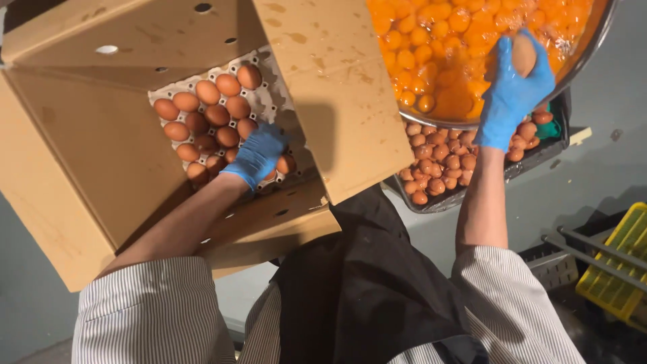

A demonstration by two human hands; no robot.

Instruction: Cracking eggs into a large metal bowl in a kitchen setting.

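Observation:
My left hand, in a blue glove, reaches down into an open cardboard box and rests on brown eggs set in a grey paper tray. Whether its fingers hold one egg is hidden by the glove. My right hand, also gloved in blue, grips a brown egg over the rim of a large metal bowl filled with several raw yolks and egg liquid.
Under the bowl a dark tray holds several empty brown eggshells. A yellow plastic crate and metal bars stand at the lower right. The box's flaps stick up between the two hands. Grey floor lies around.

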